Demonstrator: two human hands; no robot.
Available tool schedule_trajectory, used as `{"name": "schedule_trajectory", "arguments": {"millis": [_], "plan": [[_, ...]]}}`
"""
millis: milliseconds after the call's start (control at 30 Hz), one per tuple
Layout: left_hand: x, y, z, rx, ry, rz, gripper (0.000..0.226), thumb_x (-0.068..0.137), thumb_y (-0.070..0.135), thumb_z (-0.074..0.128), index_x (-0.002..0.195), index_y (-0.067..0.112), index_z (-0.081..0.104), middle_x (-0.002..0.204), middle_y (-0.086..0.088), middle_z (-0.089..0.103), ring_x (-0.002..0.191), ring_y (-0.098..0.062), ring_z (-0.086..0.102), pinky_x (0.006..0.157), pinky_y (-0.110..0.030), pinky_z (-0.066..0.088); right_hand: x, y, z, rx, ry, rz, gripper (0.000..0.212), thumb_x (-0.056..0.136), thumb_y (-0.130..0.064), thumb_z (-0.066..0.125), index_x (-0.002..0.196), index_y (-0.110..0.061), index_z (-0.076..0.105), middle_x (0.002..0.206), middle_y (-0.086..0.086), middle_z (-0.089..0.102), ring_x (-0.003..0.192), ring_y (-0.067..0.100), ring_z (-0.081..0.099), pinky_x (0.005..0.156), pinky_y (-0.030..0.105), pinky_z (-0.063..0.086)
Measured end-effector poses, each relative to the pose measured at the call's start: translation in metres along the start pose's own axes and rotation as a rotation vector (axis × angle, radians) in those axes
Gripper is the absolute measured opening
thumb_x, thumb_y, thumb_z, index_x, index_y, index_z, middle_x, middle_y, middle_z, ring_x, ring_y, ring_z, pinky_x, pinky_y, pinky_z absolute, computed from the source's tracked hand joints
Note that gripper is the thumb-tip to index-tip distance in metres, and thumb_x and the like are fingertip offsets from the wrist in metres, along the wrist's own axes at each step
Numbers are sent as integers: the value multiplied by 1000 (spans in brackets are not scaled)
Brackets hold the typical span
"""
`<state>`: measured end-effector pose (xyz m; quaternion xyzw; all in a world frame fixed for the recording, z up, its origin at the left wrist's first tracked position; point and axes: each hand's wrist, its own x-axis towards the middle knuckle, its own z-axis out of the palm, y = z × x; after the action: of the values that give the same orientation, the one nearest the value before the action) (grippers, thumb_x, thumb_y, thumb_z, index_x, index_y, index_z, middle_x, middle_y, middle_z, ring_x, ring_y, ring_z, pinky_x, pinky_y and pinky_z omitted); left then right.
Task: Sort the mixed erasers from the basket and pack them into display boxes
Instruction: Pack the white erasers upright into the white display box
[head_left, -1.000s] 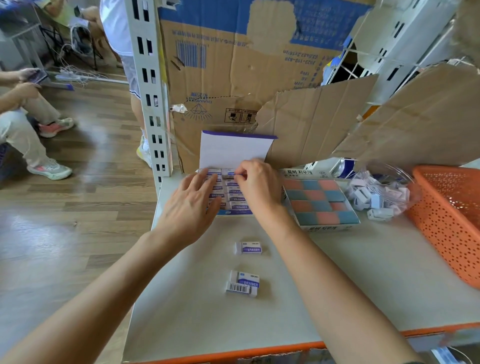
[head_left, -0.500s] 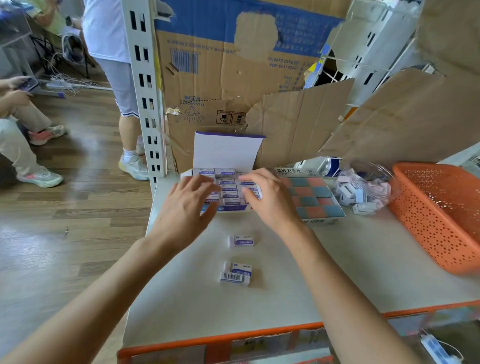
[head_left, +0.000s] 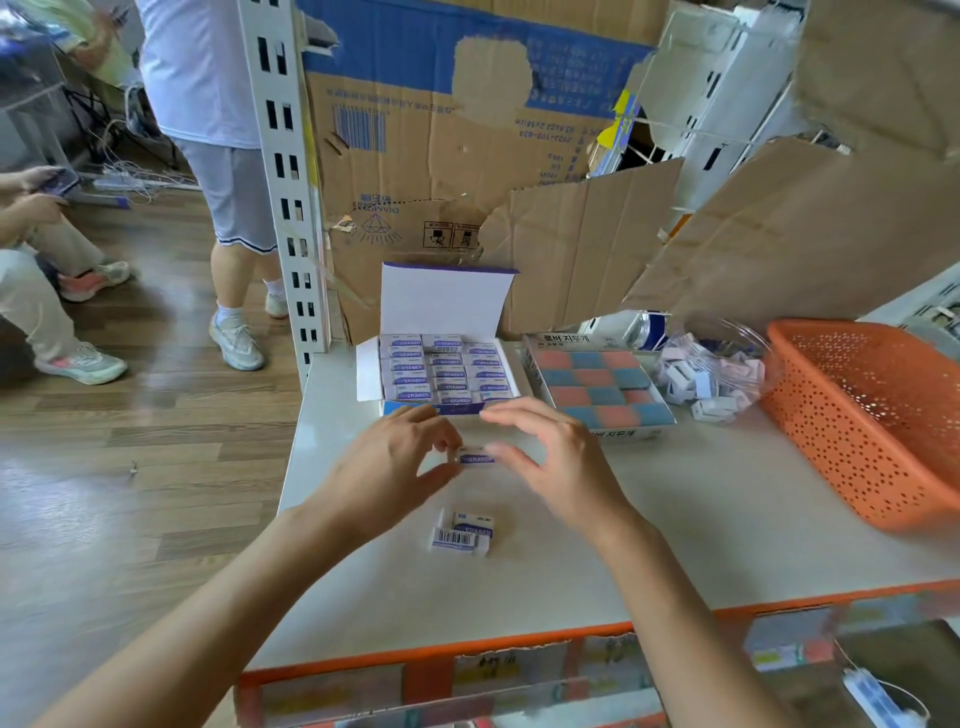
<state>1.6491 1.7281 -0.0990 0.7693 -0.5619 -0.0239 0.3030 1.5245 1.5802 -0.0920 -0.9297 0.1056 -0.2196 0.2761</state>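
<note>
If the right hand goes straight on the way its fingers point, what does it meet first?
Probably the eraser just ahead of the right hand, its other end pinched by the left hand.

Forearms (head_left: 208, 613) bare throughout; left hand (head_left: 395, 460) and right hand (head_left: 563, 462) likewise bare.

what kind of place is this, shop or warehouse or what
Probably a stationery shop's stockroom or back area: a slotted white shelving upright, a torn shipping carton, and an open display box of erasers on an orange-edged shelf.
</note>
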Motion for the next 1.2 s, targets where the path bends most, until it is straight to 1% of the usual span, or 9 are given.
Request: {"name": "schedule_trajectory", "arguments": {"millis": [67, 233, 333, 433, 533, 667, 867, 1033, 1200], "plan": [[2, 2, -5, -24, 42, 6, 14, 82, 25, 68, 93, 16, 65, 89, 8, 56, 80, -8, 51, 72, -22, 45, -2, -3, 0, -4, -20, -25, 42, 76, -28, 71, 113, -11, 66, 100, -2, 66, 89, 4, 56, 79, 16, 46], [7, 8, -14, -47, 95, -24, 23, 86, 28, 62, 106, 16, 61, 100, 8, 54, 89, -9, 55, 79, -24, 48, 11, -5, 1, -68, 73, -37, 24, 75, -16, 75, 98, -11, 71, 89, -3, 64, 74, 10, 60, 66, 32, 54], [13, 0, -16, -8, 82, -144, 51, 89, 34, 55, 134, 15, 43, 133, -2, 48, 114, -17, 52, 91, -27, 43, 32, -1, -2, -120, 170, 70, 22, 76, -16, 75, 97, -13, 72, 87, -6, 56, 72, 11, 56, 63, 30, 49], [23, -14, -17, 51, 57, -216, 57, 93, 36, 50, 141, 11, 33, 145, -6, 35, 127, -21, 41, 100, -29, 37, 59, 7, 1, -186, 139, 174, 22, 79, -20, 72, 100, -16, 72, 85, -6, 51, 75, 14, 54, 61, 24, 35], [33, -24, -16, 94, 38, -268, 54, 94, 34, 47, 138, 5, 35, 146, -11, 31, 135, -24, 28, 106, -29, 27, 82, 9, 10, -247, 46, 213, 24, 82, -24, 70, 106, -21, 70, 92, 0, 61, 78, 13, 53, 57, 21, 27], [42, -28, -13, 126, 20, -338, 54, 94, 29, 48, 140, 9, 30, 149, -7, 25, 133, -23, 27, 105, -31, 29, 103, 10, 23, -269, -52, 246, 26, 83, -26, 69, 108, -20, 67, 102, 1, 67, 93, 19, 60, 69, 24, 39], [47, -32, -11, 164, 35, -337, 52, 93, 31, 47, 140, 11, 34, 146, -5, 31, 128, -24, 29, 104, -32, 30, 110, 11, 31, -189, 4, 317, 38, 79, -31, 73, 110, -18, 55, 87, -6, 64, 77, 11, 55, 64, 25, 42], [44, -34, -8, 180, 34, -323, 52, 94, 34, 43, 140, 11, 35, 146, -5, 31, 128, -23, 27, 105, -30, 28, 118, 11, 34, -90, -1, 425, 40, 73, -29, 78, 107, -15, 62, 90, -1, 67, 88, 18, 62, 77, 34, 49], [44, -34, -9, 195, 23, -312, 51, 95, 35, 42, 140, 11, 34, 146, -6, 31, 129, -24, 27, 105, -31, 29, 116, 12, 39, -35, 43, 448, 37, 73, -27, 78, 106, -15, 67, 93, 0, 69, 85, 16, 61, 74, 32, 49]]}}
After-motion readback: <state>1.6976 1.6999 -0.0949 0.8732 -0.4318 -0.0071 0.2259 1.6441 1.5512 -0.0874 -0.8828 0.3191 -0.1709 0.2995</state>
